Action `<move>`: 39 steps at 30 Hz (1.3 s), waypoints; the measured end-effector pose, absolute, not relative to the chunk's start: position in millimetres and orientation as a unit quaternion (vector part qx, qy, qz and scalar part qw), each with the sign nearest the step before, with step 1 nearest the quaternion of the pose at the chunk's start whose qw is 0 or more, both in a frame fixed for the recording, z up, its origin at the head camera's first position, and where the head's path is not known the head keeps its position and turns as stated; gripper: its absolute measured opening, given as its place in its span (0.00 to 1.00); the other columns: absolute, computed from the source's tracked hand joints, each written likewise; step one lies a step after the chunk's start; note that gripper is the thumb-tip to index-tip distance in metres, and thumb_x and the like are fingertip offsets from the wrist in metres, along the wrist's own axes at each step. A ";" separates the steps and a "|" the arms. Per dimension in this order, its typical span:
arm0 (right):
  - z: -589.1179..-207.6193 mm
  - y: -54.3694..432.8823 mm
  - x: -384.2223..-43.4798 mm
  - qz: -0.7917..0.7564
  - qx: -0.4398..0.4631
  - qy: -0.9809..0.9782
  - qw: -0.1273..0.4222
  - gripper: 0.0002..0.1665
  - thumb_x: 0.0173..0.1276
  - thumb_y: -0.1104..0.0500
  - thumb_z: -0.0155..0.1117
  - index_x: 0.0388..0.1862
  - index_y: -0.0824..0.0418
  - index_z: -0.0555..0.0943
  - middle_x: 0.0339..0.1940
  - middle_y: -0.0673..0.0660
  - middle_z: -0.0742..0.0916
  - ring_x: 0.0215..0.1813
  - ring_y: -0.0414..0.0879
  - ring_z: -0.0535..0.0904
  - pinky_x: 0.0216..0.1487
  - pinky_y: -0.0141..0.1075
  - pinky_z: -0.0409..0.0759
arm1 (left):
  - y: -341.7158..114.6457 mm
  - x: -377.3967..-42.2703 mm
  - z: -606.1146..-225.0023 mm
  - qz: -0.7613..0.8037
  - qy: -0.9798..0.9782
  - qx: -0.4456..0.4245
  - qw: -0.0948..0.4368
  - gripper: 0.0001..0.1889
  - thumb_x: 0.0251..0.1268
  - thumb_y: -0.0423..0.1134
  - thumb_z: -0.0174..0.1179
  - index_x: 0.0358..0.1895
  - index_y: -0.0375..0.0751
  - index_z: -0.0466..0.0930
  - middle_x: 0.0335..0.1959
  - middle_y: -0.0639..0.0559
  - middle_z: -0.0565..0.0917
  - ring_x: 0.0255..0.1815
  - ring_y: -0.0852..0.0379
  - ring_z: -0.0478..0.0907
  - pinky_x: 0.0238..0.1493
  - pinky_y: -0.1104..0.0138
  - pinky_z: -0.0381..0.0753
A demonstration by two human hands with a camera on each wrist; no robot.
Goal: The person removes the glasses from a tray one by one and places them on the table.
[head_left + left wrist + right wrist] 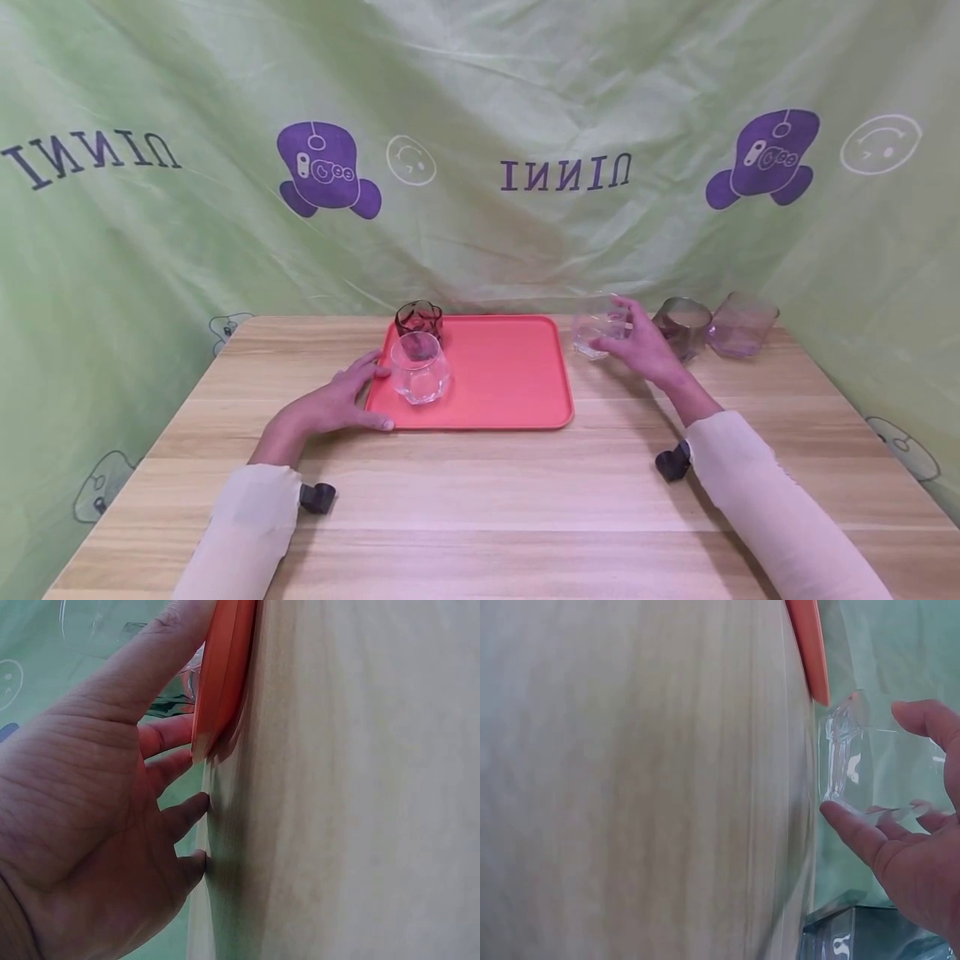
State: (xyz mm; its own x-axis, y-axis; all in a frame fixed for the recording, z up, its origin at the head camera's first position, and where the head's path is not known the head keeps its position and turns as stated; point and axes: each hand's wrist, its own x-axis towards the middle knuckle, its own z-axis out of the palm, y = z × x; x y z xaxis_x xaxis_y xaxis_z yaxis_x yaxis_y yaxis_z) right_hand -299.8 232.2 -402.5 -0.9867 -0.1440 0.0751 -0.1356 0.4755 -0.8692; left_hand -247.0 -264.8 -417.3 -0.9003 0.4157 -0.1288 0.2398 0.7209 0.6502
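In the head view, my right hand (641, 342) curls its thumb and fingers round a clear drinking glass (588, 329), right of the red tray (510, 375). The right wrist view shows this glass (844, 757) with its base close to the tabletop and fingertips along its side. My left hand (341, 400) rests at the tray's left rim, fingers spread and thumb at the front left corner. On the tray's left part stand a second clear glass (420, 383) and, behind it, a dark faceted glass (408, 317), partly hidden.
Right of my right hand stand a smoky grey glass (686, 321) and a pale pinkish glass (742, 325), close together near the back edge. The wooden table (480, 517) meets a green printed curtain (480, 242) behind it.
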 end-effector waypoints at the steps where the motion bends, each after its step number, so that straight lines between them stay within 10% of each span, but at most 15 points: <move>1: -402.5 232.8 -299.9 -0.505 -0.080 0.859 0.006 0.58 0.66 0.55 0.76 0.84 0.60 0.49 0.75 0.72 0.66 0.73 0.71 0.64 0.67 0.63 0.70 | -264.8 -247.3 -417.7 0.328 0.918 0.179 0.134 0.50 0.53 0.57 0.78 0.75 0.39 0.65 0.84 0.39 0.45 0.81 0.30 0.41 0.73 0.32 0.49; 39: -403.5 242.9 -300.4 -0.461 -0.094 0.882 0.006 0.61 0.67 0.51 0.76 0.85 0.61 0.45 0.77 0.77 0.63 0.74 0.74 0.62 0.68 0.68 0.65 | -267.9 -250.3 -422.9 0.324 0.919 0.196 0.113 0.49 0.52 0.57 0.79 0.74 0.38 0.67 0.84 0.40 0.45 0.81 0.29 0.41 0.74 0.31 0.37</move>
